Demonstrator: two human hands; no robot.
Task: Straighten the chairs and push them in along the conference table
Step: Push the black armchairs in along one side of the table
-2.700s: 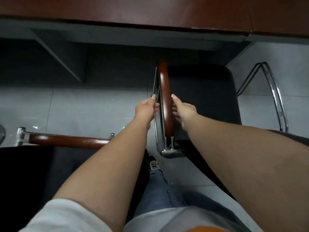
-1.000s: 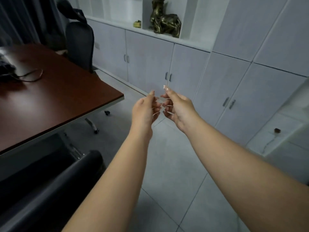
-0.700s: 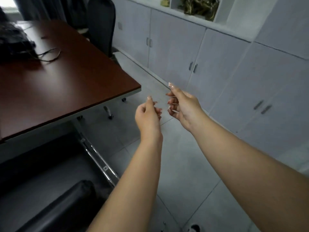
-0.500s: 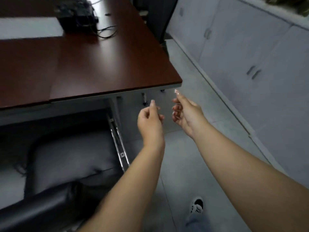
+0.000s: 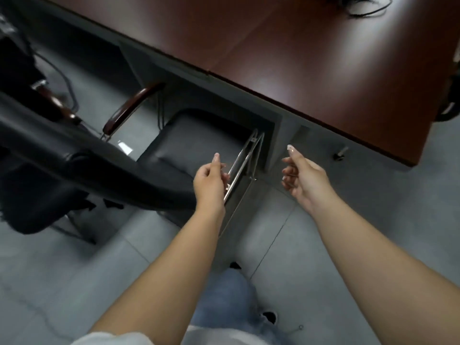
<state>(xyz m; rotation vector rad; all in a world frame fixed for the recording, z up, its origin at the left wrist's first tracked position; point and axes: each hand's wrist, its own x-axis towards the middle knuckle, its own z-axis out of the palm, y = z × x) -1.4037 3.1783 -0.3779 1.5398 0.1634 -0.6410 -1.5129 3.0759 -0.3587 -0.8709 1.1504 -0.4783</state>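
- At the far left a second chair (image 5: 15,70) shows only as dark shapes and a bent metal leg; how it sits against the table cannot be told.
- The black backrest (image 5: 74,160) of the nearest chair runs across the left, blurred and tilted toward the viewer, so the chair faces the table.
- Its wooden armrest (image 5: 132,105) on the left side points toward the table edge, which suggests the chair is roughly squared up.
- The seat cushion (image 5: 196,140) lies with its far end under the table (image 5: 323,58), so this chair looks partly pushed in, with the backrest well out from the edge.
- On the seat's right side there is no wooden rest to be seen, only the chrome arm frame (image 5: 245,158), running from near the left hand up to the table's underside.
- The left hand (image 5: 209,180) hovers just beside that frame, fingers loosely curled and thumb up; it grips nothing. Whether the fingertips touch the metal cannot be told.
- The right hand (image 5: 303,175) is held well apart from the left, over bare floor, relaxed and empty.
- Both arms are stretched forward, a stance that fits reaching for the chair to shove it further in.
- A table foot (image 5: 339,154) stands on the floor to the right, clear of the chair's path.
- A black cable (image 5: 366,6) loops on the tabletop at the far right.
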